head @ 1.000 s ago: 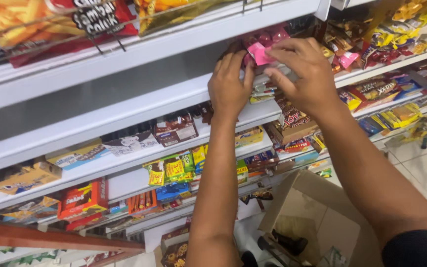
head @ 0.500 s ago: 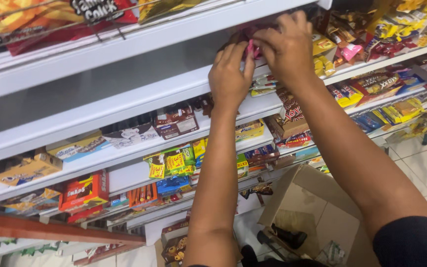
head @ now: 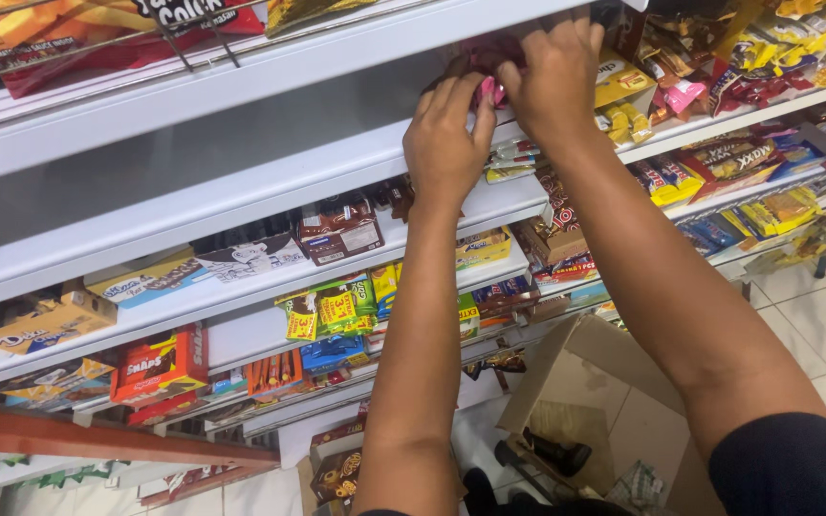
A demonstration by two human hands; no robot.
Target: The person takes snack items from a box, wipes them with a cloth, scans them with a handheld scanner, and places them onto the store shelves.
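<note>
Compared with a moment earlier, both hands had moved higher and deeper into the white shelf [head: 241, 182], so the stocking was almost finished there. Below, an open cardboard box [head: 585, 401] stood on the floor. The right hand [head: 552, 81] and the left hand [head: 446, 139] closed their grip on pink snack packets [head: 489, 91], pushed against yellow packets [head: 623, 81] crowding beside.

Person, head view. Left hand [head: 446, 143]: bare, no ring, watch or glove visible. Right hand [head: 554, 81]: likewise bare. Both forearms uncovered to past the elbow. Right upper arm: dark short sleeve [head: 791, 468], apparently navy or black; the lighting leaves the shade uncertain.
</note>
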